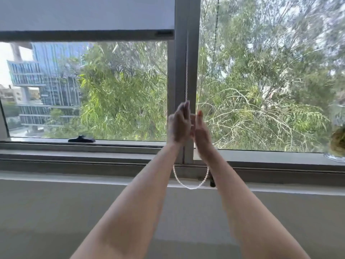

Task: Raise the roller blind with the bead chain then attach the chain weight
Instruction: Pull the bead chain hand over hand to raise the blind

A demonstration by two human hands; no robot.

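Observation:
The white roller blind point(84, 14) covers the top of the left window pane, and its dark bottom bar point(85, 35) sits high up. A white bead chain point(186, 71) hangs down in front of the grey centre mullion. My left hand point(179, 126) is closed around the chain at mid height. My right hand point(201, 131) is right beside it with fingers pointing up; motion blur hides whether it grips the chain. Below both wrists the chain's bottom loop point(190, 186) hangs free in front of the sill. I see no chain weight.
A black window latch point(81, 140) rests on the lower left frame. The grey sill point(74, 176) runs across below the window. A second dark chain point(216, 25) hangs in front of the right pane. A glass vase with a plant point(338, 143) stands at the far right.

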